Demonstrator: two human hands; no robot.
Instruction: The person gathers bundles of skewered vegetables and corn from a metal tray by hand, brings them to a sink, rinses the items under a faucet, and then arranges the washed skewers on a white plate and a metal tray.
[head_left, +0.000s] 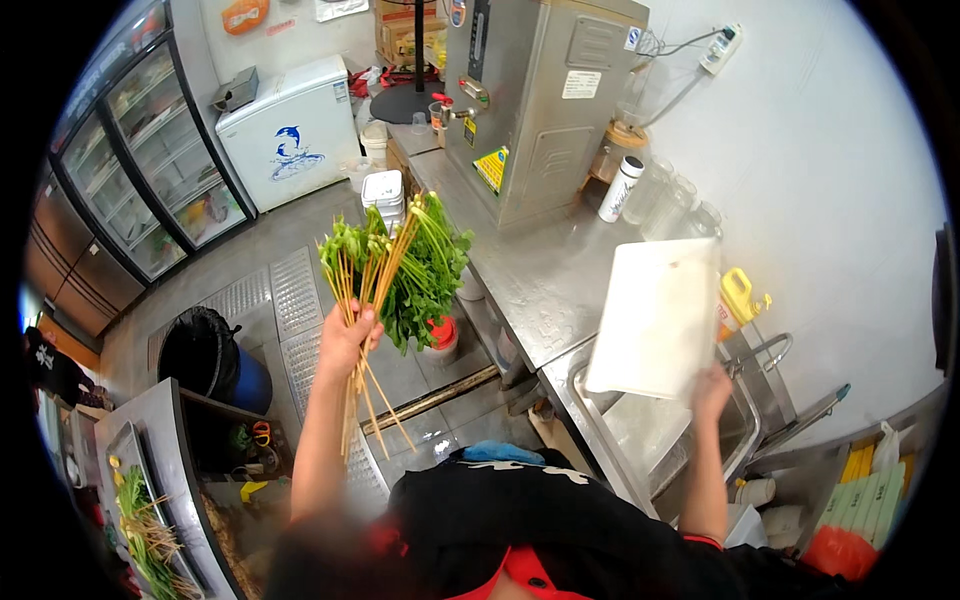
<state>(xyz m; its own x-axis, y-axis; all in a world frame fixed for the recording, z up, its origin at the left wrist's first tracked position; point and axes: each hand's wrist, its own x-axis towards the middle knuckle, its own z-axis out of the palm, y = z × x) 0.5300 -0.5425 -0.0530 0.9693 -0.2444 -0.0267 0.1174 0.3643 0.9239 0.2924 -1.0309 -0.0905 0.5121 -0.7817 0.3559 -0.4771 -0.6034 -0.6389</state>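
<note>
My left hand (350, 341) is closed around a bundle of thin wooden skewers (365, 375). Green leafy vegetables (420, 277) with pale stems are threaded on their far ends and hang over the floor. On the right, my right hand (709, 394) grips the lower right edge of a white rectangular plastic tray (652, 319). The tray is tilted above a stainless steel sink (630, 442) and looks slightly blurred. Part of the basin and faucet (761, 352) lies behind it.
A steel water boiler (540, 112) stands on the metal counter (525, 277), near a white bottle (621, 189) and glass jars. A yellow jug (739, 300) is by the wall. Left are a lined bin (214, 360), a chest freezer (292, 135) and a tray of skewered vegetables (142, 525). A person (56, 367) is at far left.
</note>
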